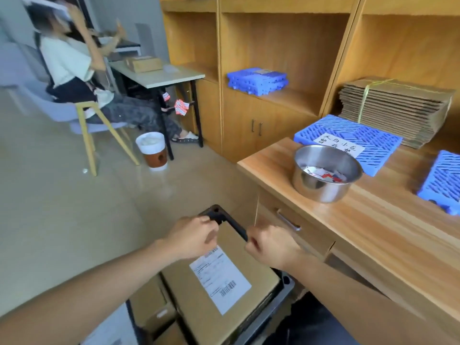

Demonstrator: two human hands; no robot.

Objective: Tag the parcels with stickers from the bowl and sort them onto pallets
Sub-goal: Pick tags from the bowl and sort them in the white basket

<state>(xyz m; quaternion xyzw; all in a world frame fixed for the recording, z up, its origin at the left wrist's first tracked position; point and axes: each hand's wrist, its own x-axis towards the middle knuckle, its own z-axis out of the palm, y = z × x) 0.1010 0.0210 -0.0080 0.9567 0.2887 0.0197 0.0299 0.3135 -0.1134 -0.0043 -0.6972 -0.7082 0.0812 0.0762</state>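
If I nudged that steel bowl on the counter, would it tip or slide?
The steel bowl would probably slide rather than tip: it looks wide, low and flat-bottomed on the smooth counter. It is likely light, since only paper stickers lie inside.

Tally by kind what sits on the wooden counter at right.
Blue pallets: 2
Steel bowl: 1
Total: 3
The stickers in the bowl are too jumbled to count.
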